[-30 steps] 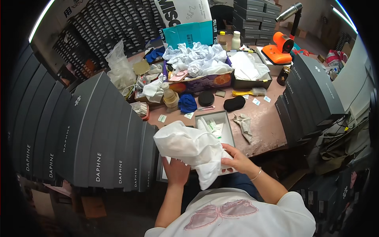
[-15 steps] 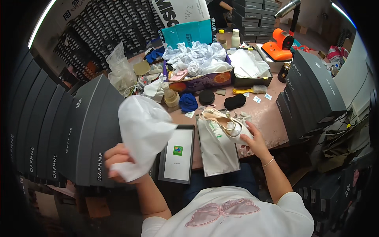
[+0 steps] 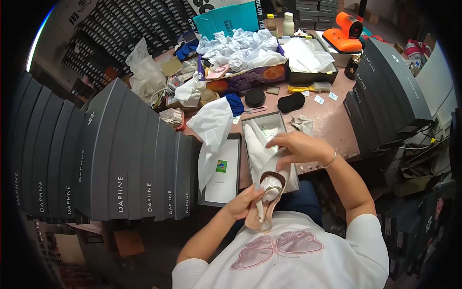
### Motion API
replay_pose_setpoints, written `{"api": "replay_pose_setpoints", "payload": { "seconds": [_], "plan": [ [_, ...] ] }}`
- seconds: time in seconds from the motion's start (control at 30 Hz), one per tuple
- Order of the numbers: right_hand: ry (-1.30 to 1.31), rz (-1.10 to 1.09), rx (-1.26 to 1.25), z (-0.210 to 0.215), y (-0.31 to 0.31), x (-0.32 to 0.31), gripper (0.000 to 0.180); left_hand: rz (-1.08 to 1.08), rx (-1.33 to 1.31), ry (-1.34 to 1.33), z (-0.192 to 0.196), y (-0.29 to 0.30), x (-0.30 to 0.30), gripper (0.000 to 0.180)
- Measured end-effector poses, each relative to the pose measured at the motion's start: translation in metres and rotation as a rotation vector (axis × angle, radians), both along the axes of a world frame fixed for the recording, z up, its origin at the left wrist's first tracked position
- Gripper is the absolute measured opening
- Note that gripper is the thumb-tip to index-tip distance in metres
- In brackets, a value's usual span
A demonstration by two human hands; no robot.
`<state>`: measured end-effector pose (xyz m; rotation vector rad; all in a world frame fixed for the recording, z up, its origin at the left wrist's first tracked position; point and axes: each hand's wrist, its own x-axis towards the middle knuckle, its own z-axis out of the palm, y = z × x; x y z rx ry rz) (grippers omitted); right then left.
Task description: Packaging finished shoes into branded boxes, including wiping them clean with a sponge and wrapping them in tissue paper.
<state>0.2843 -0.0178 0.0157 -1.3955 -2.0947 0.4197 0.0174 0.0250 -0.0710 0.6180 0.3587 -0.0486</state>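
Note:
A pale slingback shoe (image 3: pixel 261 210), with a white paper wad (image 3: pixel 271 191) in its opening, is tilted toe-away close to my shirt. The fingers of my left hand (image 3: pixel 244 201) are closed on its side near the heel end. My right hand (image 3: pixel 304 148) reaches over the toe, thumb and fingers apart; whether they touch it I cannot tell. Just beyond is an open grey shoebox (image 3: pixel 266 118), lined with white tissue. To its left lies a box lid (image 3: pixel 222 190) with a green printed square, and a loose white paper sheet (image 3: pixel 214 126) drapes over its far part.
Dark shoeboxes (image 3: pixel 115 159) stand in a row at left; more shoeboxes (image 3: pixel 385 91) are stacked at right. Across the table sit a carton of crumpled paper (image 3: pixel 240 50), a black box with white sheets (image 3: pixel 308 55), an orange device (image 3: pixel 342 38), a yellow brush (image 3: pixel 308 88) and a black pad (image 3: pixel 291 102).
My left hand has let go of the paper sheet, which now hangs over the lid, and has taken the shoe. The shoe has come nearer my body; my right hand has shifted to its toe.

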Motion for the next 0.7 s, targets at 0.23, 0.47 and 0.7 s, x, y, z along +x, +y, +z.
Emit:
{"api": "replay_pose_setpoints", "payload": {
  "seconds": [0.23, 0.47, 0.7],
  "plan": [
    [0.055, -0.174, -0.177, -0.050, -0.036, -0.100, 0.040, 0.500, 0.078, 0.159, -0.012, -0.043, -0.023, 0.075],
    [0.803, -0.548, -0.209, -0.071, -0.030, -0.066, 0.044, 0.672, 0.025, 0.154, -0.015, -0.034, -0.030, 0.070],
    [0.373, -0.344, -0.263, -0.044, -0.008, -0.062, 0.044, 0.725, 0.158, 0.144, -0.003, -0.022, -0.014, 0.078]
  ]
}}
